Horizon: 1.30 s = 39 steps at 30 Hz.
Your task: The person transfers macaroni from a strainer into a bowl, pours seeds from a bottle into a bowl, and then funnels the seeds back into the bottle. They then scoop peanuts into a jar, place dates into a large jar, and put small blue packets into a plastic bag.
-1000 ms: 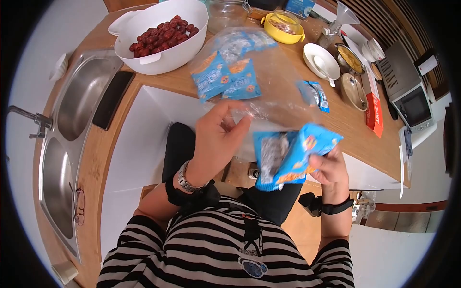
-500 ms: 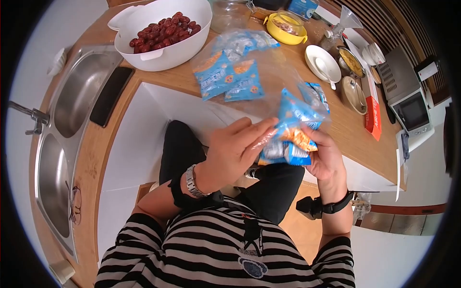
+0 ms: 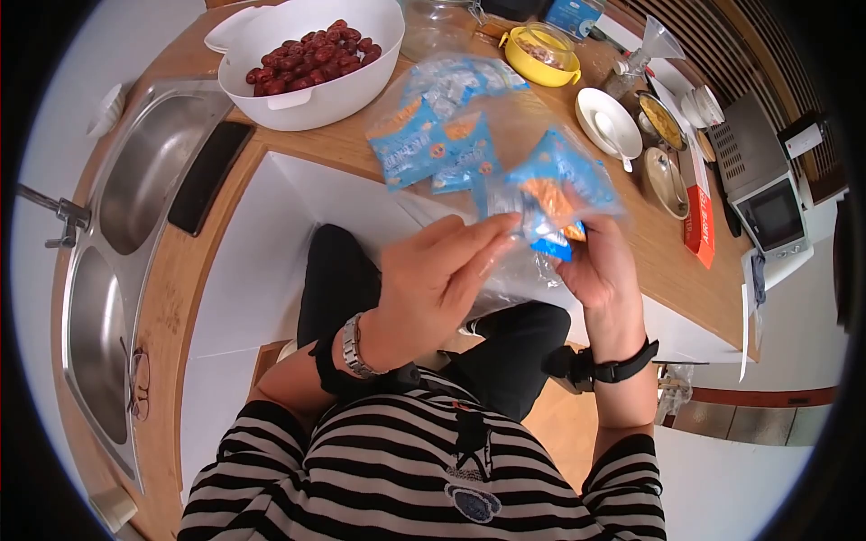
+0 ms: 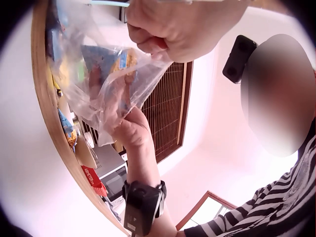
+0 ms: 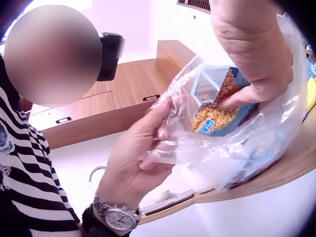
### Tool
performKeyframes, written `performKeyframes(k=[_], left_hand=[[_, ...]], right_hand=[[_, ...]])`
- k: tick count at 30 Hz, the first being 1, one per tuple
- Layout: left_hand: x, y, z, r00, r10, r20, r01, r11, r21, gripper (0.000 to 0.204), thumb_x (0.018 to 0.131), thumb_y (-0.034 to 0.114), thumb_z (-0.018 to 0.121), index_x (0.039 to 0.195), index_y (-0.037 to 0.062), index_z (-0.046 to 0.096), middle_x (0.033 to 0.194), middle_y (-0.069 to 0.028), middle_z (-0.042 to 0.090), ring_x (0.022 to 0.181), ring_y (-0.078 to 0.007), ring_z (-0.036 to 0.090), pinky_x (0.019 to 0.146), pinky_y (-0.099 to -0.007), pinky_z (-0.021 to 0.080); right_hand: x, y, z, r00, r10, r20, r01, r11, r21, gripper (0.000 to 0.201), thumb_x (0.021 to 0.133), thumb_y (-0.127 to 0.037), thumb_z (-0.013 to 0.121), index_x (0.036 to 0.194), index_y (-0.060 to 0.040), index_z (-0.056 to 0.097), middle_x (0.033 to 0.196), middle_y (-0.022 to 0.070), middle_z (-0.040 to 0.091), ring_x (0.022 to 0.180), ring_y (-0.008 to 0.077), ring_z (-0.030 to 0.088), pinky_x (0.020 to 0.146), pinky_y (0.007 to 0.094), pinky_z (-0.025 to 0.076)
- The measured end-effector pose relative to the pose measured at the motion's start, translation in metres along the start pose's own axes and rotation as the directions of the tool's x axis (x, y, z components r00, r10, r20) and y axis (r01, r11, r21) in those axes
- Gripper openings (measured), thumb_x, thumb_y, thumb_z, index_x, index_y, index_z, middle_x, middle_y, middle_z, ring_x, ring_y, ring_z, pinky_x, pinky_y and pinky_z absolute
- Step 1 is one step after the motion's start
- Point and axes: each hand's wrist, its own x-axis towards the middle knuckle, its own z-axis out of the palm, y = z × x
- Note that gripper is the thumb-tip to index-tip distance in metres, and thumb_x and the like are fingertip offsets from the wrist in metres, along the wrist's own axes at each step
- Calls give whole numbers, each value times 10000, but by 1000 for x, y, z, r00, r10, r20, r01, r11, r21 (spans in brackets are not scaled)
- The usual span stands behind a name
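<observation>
My left hand (image 3: 428, 284), a metal watch at its wrist, pinches the mouth of a clear plastic bag (image 5: 182, 148) and holds it apart. Inside that mouth, my right hand (image 3: 603, 261) grips blue snack packets (image 3: 568, 176) with orange pictures of the food. In the right wrist view its thumb presses on a snack packet (image 5: 212, 118). The bag's film covers part of the right hand in the left wrist view. Several more blue packets (image 3: 406, 153) lie in the far part of the bag, on the wooden counter.
A white basin (image 3: 343, 104) of red dates stands at the back left, beside a double sink (image 3: 144, 198). Rightward are a yellow container (image 3: 541, 59), a white bowl (image 3: 591, 104), a red box (image 3: 699, 225) and a microwave (image 3: 771, 212). One blue packet (image 4: 66, 128) lies on the counter.
My right hand has carried the snack packets up and left, from outside the bag into its mouth. The left hand has moved right, with the bag's edge in its fingers.
</observation>
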Motion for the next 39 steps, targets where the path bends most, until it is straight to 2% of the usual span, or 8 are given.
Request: performKeyframes(k=[7, 13, 17, 19, 21, 23, 29, 39], left_hand=[[-4, 6, 14, 997, 32, 68, -23, 992, -125, 190, 749, 1, 542, 933, -8, 590, 517, -46, 411, 430, -96, 355, 405, -211, 289], [-4, 0, 7, 992, -84, 93, 95, 988, -119, 202, 760, 50, 555, 958, 16, 573, 530, -80, 405, 425, -154, 381, 416, -257, 313], [-6, -4, 5, 987, -151, 56, 159, 970, -185, 175, 777, 46, 538, 940, -3, 579, 547, -68, 446, 453, -106, 403, 436, -225, 328], [-6, -6, 6, 987, -161, -4, 157, 964, -213, 172, 820, 71, 483, 918, -8, 599, 582, 17, 496, 460, -23, 378, 417, -166, 307], [-5, -4, 2, 978, -207, 16, 204, 950, -237, 173, 821, 74, 481, 918, -7, 600, 596, 13, 511, 461, -19, 374, 420, -160, 303], [-5, -3, 2, 968, -247, 34, 248, 934, -258, 174, 823, 76, 480, 917, -6, 602, 609, 10, 525, 462, -14, 370, 422, -154, 299], [-5, -2, 2, 977, -210, 30, 211, 945, -250, 177, 827, 89, 477, 910, -1, 605, 613, 16, 533, 462, -10, 364, 424, -149, 298], [-5, 0, 2, 968, -236, 88, 249, 948, -198, 149, 794, 75, 528, 889, -24, 586, 536, -66, 459, 461, -94, 401, 444, -214, 323]], right_hand=[[63, 16, 18, 984, -29, 177, 1, 988, 152, 464, 791, -203, 555, 1130, 40, 350, 1066, 129, 489, 968, 221, 491, 841, 333, 406], [25, 16, 8, 978, -113, 176, 161, 944, -288, 431, 775, -164, 570, 1109, 50, 400, 1023, 169, 473, 953, 251, 466, 871, 335, 376], [-37, -43, 6, 716, 308, 626, 528, 349, -775, 419, 723, -141, 605, 1038, 110, 490, 923, 221, 564, 877, 263, 561, 772, 331, 437], [-44, -57, -20, 567, 157, 809, 584, 616, -529, 325, 774, -125, 552, 1000, 104, 508, 860, 178, 594, 862, 232, 580, 737, 293, 458], [-39, -73, -42, 746, -124, 654, 467, 797, -382, 261, 811, -135, 496, 962, 75, 530, 781, 183, 596, 679, 220, 609, 583, 273, 492], [-17, -72, -41, 854, -432, 291, 477, 423, -771, 241, 825, -139, 484, 1000, 20, 529, 802, 106, 589, 727, 151, 573, 618, 246, 458], [53, -37, -94, 677, -357, 643, 288, -676, -678, 562, 650, -85, 581, 1183, -66, 404, 1194, 242, 376, 1022, 357, 444, 810, 402, 392], [46, -22, -89, 757, -416, 503, 181, -607, -774, 460, 616, -84, 588, 1064, -135, 497, 1001, 195, 499, 915, 349, 468, 761, 414, 399]])
